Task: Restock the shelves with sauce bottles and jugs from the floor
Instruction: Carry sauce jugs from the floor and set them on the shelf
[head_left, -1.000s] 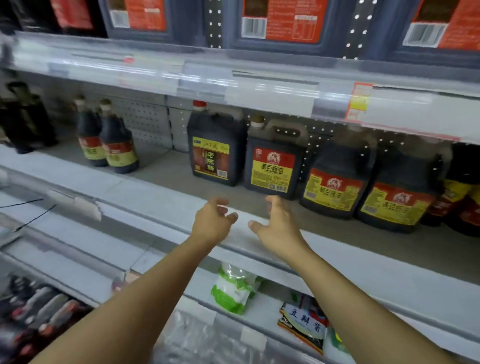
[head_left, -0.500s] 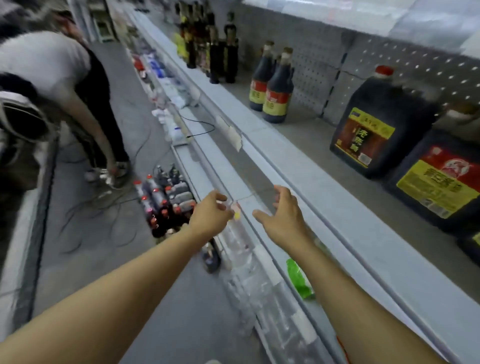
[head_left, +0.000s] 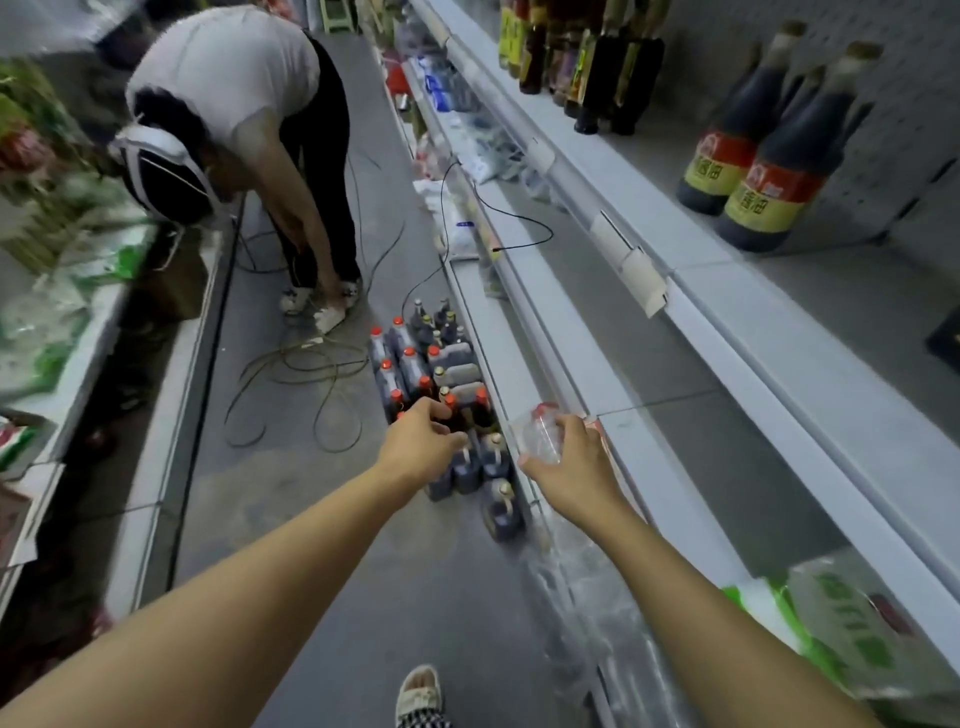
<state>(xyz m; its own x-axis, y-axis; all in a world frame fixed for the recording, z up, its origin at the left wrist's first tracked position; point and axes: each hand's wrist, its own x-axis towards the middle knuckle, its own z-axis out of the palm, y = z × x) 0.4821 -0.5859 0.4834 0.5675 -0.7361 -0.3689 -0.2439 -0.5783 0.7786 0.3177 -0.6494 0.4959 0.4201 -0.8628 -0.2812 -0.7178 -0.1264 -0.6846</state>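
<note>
Head view, single entry.

Stock: jugs (head_left: 457, 364) and small bottles (head_left: 434, 319), dark sauce, red or tan caps, stand upright in a tight cluster on the floor (head_left: 322, 519), hard against the foot of the shelf unit. Nearest jug (head_left: 501, 512) stands a little apart from the rest, closest to the camera.

Shelf (head_left: 779, 332): grey, long bare stretch along its front. Two labelled shelf bottles (head_left: 769, 171) stand at upper right; a row of tall dark ones farther back.

Left hand (head_left: 423, 441): stretched out over the near jugs, fingers loosely curled, holding nothing; no contact with any cap can be made out.

Right hand (head_left: 569, 467): stretched toward the lower ledge, fingers spread and relaxed, holding nothing. A clear plastic wrap (head_left: 537, 431) lies just past the fingertips; whether they touch it cannot be told.

Other: a second person (head_left: 234, 104) bends over in the aisle beyond; cables (head_left: 291, 364) loop on the floor beside the stock.

Step, as judged: reach down for the next pick; nothing lifted yet, much stock left on the floor.

Next move calls for: lowering further, closing each hand round a jug handle or bottle neck, lifting straight up clear of the neighbours, keeping feet off the cables.
</note>
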